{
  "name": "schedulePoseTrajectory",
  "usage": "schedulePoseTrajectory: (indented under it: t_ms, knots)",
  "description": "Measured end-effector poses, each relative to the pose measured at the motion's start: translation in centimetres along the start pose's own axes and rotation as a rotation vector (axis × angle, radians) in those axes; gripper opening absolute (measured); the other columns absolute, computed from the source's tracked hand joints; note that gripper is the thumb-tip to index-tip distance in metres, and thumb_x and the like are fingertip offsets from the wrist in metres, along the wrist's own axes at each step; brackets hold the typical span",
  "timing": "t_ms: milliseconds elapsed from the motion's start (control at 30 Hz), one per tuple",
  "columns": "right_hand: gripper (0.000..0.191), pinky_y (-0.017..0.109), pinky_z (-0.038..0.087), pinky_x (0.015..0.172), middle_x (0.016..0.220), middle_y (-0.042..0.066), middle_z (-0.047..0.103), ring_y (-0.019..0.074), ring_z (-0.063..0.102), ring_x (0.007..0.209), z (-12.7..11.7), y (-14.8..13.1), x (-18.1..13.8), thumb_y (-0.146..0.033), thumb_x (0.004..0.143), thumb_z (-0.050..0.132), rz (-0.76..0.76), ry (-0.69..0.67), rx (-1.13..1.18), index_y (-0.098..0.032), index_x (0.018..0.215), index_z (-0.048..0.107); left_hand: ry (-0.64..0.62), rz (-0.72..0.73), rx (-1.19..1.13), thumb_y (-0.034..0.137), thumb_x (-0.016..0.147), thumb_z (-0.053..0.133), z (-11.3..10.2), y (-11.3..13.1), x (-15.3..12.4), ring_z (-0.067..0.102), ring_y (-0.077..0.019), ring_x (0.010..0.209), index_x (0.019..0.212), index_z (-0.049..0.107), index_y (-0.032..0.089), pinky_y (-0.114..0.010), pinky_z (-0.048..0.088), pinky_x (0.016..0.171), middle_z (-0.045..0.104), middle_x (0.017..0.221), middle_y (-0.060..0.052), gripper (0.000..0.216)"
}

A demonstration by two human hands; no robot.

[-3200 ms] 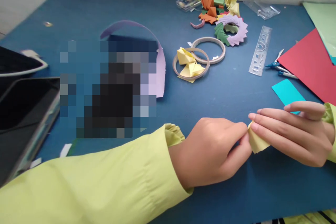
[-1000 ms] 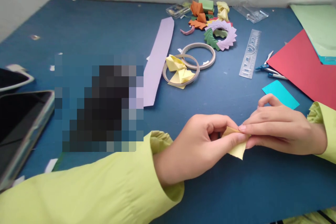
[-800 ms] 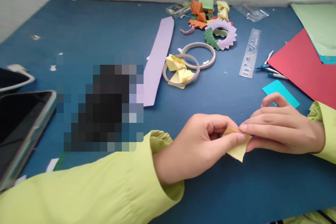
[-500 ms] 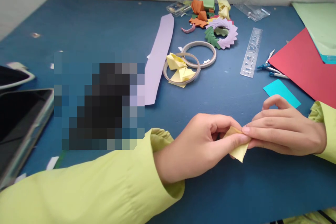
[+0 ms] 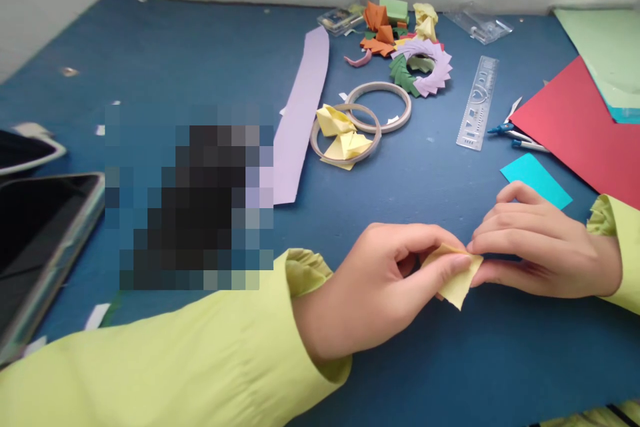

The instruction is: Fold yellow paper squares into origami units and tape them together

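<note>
A small piece of folded yellow paper is held above the front of the blue table. My left hand pinches it between thumb and index finger, the thumb lying across its near face. My right hand has its fingertips and thumb closed at the paper's right corner. Part of the paper is hidden behind the left fingers. Just beyond my right hand lies a cyan paper piece.
Two tape rolls lie mid-table, with yellow folded pieces inside one. Behind are a purple-and-green paper ring and orange folded pieces. A lilac strip, clear ruler, red sheet and phone-like device lie around.
My right index finger has drawn back from the left thumb, and more of the yellow paper's right corner shows. My left hand keeps its pinch, shifted very slightly.
</note>
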State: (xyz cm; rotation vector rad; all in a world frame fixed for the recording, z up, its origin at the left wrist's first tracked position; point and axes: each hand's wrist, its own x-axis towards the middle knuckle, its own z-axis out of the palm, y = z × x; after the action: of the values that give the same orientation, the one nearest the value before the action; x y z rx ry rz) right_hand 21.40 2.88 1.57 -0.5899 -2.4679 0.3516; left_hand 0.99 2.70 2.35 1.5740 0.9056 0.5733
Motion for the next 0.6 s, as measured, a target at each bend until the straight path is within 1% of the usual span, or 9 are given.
schedulePoseTrajectory:
  t_ms: [100, 233, 467, 600]
  knots:
    - [0.012, 0.032, 0.042, 0.068, 0.076, 0.005, 0.068, 0.0111, 0.059, 0.066, 0.0, 0.01, 0.01, -0.022, 0.089, 0.058, 0.0, -0.015, 0.017, -0.011, 0.091, 0.054, 0.025, 0.04, 0.057, 0.016, 0.08, 0.057, 0.0, -0.03, -0.06, 0.041, -0.0052, 0.047, 0.068, 0.067, 0.016, -0.014, 0.032, 0.042, 0.056, 0.053, 0.005, 0.016]
    - [0.009, 0.032, 0.042, 0.068, 0.077, 0.004, 0.069, 0.01, 0.06, 0.066, -0.21, -0.07, 0.11, -0.021, 0.09, 0.056, -0.001, -0.045, 0.024, -0.012, 0.09, 0.054, 0.029, 0.103, 0.145, 0.014, 0.081, 0.058, 0.02, -0.05, -0.33, 0.038, -0.0036, 0.045, 0.069, 0.067, 0.016, -0.013, 0.031, 0.042, 0.055, 0.052, 0.007, 0.016]
    - [0.008, 0.031, 0.043, 0.066, 0.077, 0.004, 0.07, 0.01, 0.061, 0.064, -0.33, -0.08, -0.01, -0.019, 0.09, 0.057, -0.012, -0.037, 0.011, -0.011, 0.091, 0.055, 0.121, 0.301, 0.353, 0.01, 0.083, 0.057, 0.25, -0.62, -0.78, 0.05, -0.0029, 0.051, 0.075, 0.065, 0.016, -0.011, 0.038, 0.051, 0.064, 0.063, 0.006, 0.013]
    - [0.007, 0.031, 0.044, 0.064, 0.077, 0.006, 0.07, 0.011, 0.061, 0.064, -0.1, -0.12, -0.06, -0.014, 0.089, 0.056, -0.008, -0.019, 0.023, -0.011, 0.095, 0.055, 0.147, 0.312, 0.369, 0.012, 0.084, 0.056, 0.36, -0.6, -0.8, 0.051, -0.0034, 0.049, 0.076, 0.065, 0.017, -0.012, 0.038, 0.049, 0.066, 0.065, 0.006, 0.013]
